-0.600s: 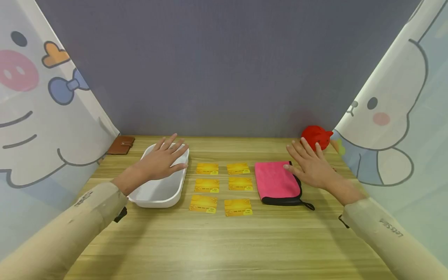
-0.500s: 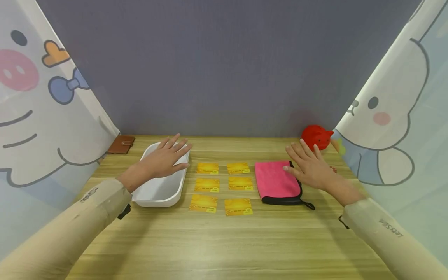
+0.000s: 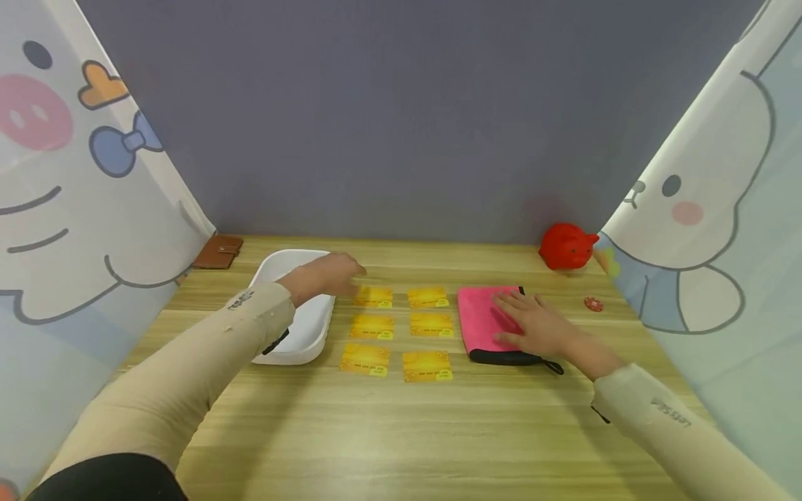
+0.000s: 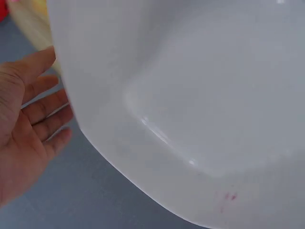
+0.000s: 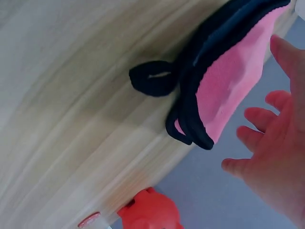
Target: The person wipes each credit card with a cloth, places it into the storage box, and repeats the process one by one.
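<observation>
My left hand [image 3: 326,273] hovers, blurred, over the far right corner of the white plastic tub [image 3: 301,356], near the back-left card. In the left wrist view its fingers are loosely bent beside the tub's rim, and nothing is in them. Several golden bank cards [image 3: 371,327] lie in two columns between the tub and a folded pink towel [image 3: 479,320] with black edging and a loop. Over the towel's right half is my right hand [image 3: 535,327]. The right wrist view has its fingers spread, holding nothing, a little apart from the pink cloth [image 5: 233,90].
A brown leather wallet [image 3: 219,252] lies at the back left. At the back right stands a red piggy bank [image 3: 567,247], with a red poker chip [image 3: 593,304] in front of it. Grey and cartoon-printed panels enclose the wooden table [image 3: 401,431].
My left hand has moved right, from above the tub to its far right corner. My right hand has shifted left over the towel, uncovering the chip. The tabletop objects have stayed put.
</observation>
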{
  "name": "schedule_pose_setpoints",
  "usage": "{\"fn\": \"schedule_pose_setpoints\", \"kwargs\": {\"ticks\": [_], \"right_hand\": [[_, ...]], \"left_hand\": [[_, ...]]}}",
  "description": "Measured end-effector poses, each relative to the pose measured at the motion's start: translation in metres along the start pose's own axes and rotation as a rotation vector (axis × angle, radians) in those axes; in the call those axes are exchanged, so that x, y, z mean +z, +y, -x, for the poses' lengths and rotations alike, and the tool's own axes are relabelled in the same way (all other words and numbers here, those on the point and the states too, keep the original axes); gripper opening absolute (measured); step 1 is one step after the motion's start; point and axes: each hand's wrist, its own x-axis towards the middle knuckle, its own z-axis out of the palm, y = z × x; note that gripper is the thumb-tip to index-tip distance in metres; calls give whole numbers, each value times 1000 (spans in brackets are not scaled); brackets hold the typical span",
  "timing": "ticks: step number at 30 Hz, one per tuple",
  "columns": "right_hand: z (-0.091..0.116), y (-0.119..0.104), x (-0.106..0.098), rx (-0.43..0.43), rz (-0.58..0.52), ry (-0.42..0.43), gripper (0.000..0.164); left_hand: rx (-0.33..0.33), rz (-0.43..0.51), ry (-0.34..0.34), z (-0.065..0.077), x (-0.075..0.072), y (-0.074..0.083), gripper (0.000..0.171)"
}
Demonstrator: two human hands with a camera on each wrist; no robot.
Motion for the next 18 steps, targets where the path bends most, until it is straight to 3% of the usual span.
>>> {"fn": "schedule_pose_setpoints", "kwargs": {"ticks": [3,11,18], "right_hand": [[-2,-3,2,-3,-4,-24,79],[-2,-5,8,27,-34,-58,77],[-3,-3,8,52,-62,-102,79]], "left_hand": [[-31,22,-56,-10,1,3,52],[-82,-52,-121,-26,0,14,55],[-104,-205,-146,-35,2,25,21]]}}
